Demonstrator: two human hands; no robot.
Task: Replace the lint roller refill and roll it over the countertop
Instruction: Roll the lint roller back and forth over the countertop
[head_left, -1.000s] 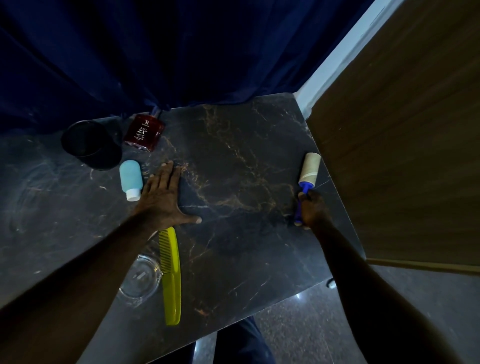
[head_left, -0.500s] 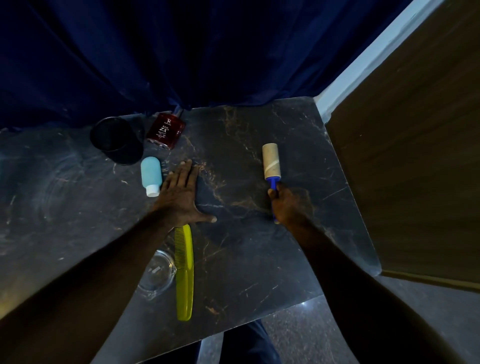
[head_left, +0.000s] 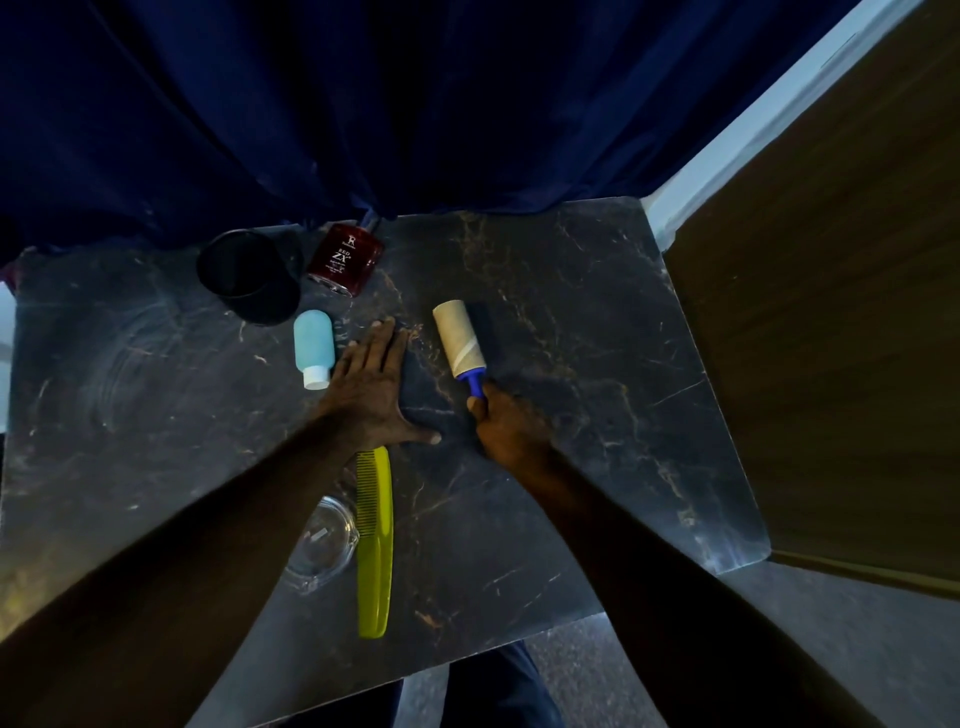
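- The lint roller (head_left: 460, 343) is lain on the countertop (head_left: 571, 322), its blue handle gripped by the right hand (head_left: 506, 423), fingers closed round it.
- The left hand (head_left: 371, 395) is pressed flat, fingers together, thumb out.
- Even downward pressure should be kept; contact probably exists, though dimness obscures it.

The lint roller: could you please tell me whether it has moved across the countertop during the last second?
Yes. The lint roller moved left, away from the countertop's right edge, toward the resting left hand.
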